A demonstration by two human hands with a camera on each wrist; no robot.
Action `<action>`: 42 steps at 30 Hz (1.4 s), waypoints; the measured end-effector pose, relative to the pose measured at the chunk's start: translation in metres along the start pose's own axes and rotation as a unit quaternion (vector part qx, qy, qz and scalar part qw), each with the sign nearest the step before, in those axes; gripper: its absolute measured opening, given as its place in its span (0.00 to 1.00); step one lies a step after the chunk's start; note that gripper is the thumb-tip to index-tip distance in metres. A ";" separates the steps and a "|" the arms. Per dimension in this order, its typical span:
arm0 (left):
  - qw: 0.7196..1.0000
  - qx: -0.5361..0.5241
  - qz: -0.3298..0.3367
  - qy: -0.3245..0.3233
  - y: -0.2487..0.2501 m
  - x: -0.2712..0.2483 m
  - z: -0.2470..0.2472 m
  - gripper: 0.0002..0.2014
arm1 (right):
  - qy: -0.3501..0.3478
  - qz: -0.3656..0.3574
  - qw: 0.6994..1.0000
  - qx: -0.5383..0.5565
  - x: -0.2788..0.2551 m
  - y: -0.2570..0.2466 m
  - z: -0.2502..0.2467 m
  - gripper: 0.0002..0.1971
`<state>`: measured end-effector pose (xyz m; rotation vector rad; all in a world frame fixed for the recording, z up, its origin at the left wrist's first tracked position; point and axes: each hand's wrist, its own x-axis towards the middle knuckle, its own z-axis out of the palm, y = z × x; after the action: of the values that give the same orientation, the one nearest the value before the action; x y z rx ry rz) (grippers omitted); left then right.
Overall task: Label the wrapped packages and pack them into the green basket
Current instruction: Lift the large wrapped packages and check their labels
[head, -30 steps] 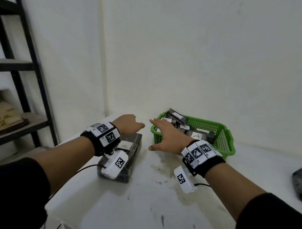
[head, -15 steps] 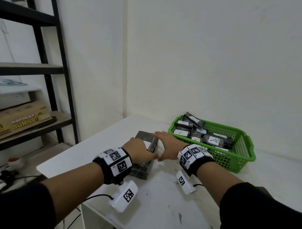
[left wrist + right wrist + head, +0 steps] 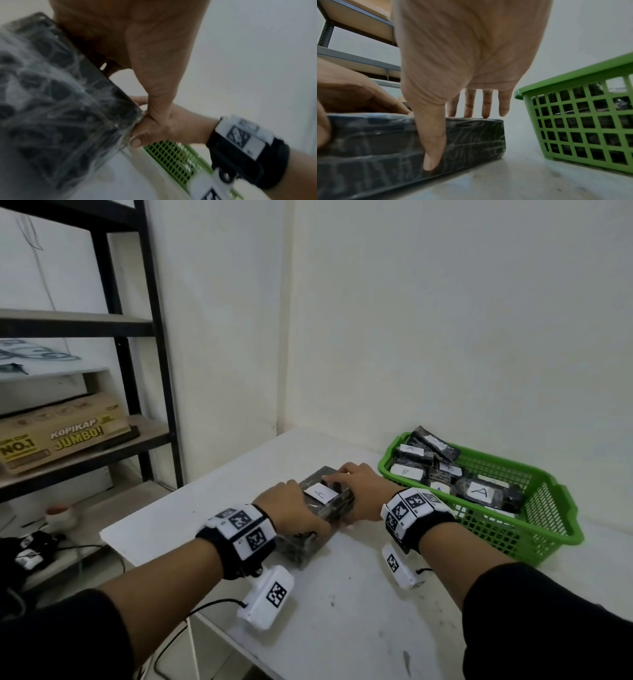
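Right hand (image 3: 471,54) grips wrapped package (image 3: 471,135) beside green basket (image 3: 573,88).

A white table (image 3: 359,611) carries a wrapped package (image 3: 318,529) and green basket (image 3: 534,529).

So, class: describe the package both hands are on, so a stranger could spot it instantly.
Start at the white table, left of the green basket. The wrapped package lies there between the left hand and right hand. Unlike the basket's packages, it lies outside on the table, with a white "A" label on top.

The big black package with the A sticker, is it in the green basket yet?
Not yet. The package lies flat on the table, beside the green basket, gripped by the left hand and right hand.
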<state>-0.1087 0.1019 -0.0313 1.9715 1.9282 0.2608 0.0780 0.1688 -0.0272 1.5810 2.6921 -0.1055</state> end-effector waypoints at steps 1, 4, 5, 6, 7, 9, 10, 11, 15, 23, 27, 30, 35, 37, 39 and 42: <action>1.000 -0.004 0.015 -0.007 -0.004 -0.001 -0.007 0.36 | 0.000 0.000 1.000 0.004 -0.001 0.003 -0.002 0.53; 0.997 0.006 0.063 -0.037 -0.018 -0.006 -0.026 0.34 | -0.016 -0.005 0.999 0.048 -0.007 0.014 0.000 0.57; 0.995 0.015 0.080 -0.050 -0.023 -0.008 -0.031 0.36 | -0.024 -0.008 0.997 0.070 -0.009 0.017 0.000 0.58; 0.993 0.021 0.093 -0.063 -0.027 -0.010 -0.035 0.37 | -0.031 -0.011 0.995 0.092 -0.012 0.019 0.001 0.58; 0.991 0.025 0.106 -0.072 -0.031 -0.012 -0.039 0.37 | -0.036 -0.013 0.993 0.115 -0.015 0.020 0.003 0.58; 0.988 0.019 0.125 -0.085 -0.037 -0.013 -0.046 0.40 | -0.035 -0.022 0.983 0.180 -0.023 0.022 0.007 0.57; 0.987 0.012 0.133 -0.089 -0.040 -0.013 -0.048 0.42 | -0.028 -0.025 0.976 0.217 -0.028 0.023 0.009 0.56; 0.986 0.003 0.140 -0.092 -0.042 -0.013 -0.051 0.45 | -0.017 -0.027 0.968 0.248 -0.033 0.024 0.010 0.54; 0.976 -0.056 0.175 -0.114 -0.039 -0.010 -0.054 0.49 | 0.067 -0.029 0.947 0.313 -0.062 0.035 0.006 0.50; 0.949 -0.241 0.204 -0.019 -0.006 -0.005 -0.021 0.60 | 0.234 0.042 0.863 0.447 -0.152 0.073 0.006 0.40; 0.895 -0.386 0.222 0.019 0.034 -0.007 0.014 0.54 | 0.296 0.070 0.807 0.506 -0.189 0.092 0.013 0.39; 0.864 -0.451 0.223 0.014 0.064 -0.008 0.036 0.55 | 0.343 0.093 0.771 0.528 -0.212 0.104 0.012 0.35; 0.816 -0.531 0.227 0.021 0.115 -0.006 0.055 0.41 | 0.376 0.146 0.740 0.538 -0.241 0.132 0.008 0.43; 0.805 -0.549 0.225 0.032 0.132 0.000 0.060 0.49 | 0.369 0.166 0.724 0.559 -0.247 0.144 0.009 0.55; 0.809 -0.539 0.232 0.041 0.146 0.006 0.063 0.54 | 0.360 0.165 0.711 0.581 -0.254 0.153 0.008 0.68; 0.835 -0.490 0.249 0.014 0.166 0.007 0.066 0.62 | 0.388 0.162 0.703 0.574 -0.266 0.158 0.003 0.71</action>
<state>0.0700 0.1014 -0.0282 1.6282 0.8719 1.1501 0.3452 0.0134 -0.0247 2.8994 2.8666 -1.8103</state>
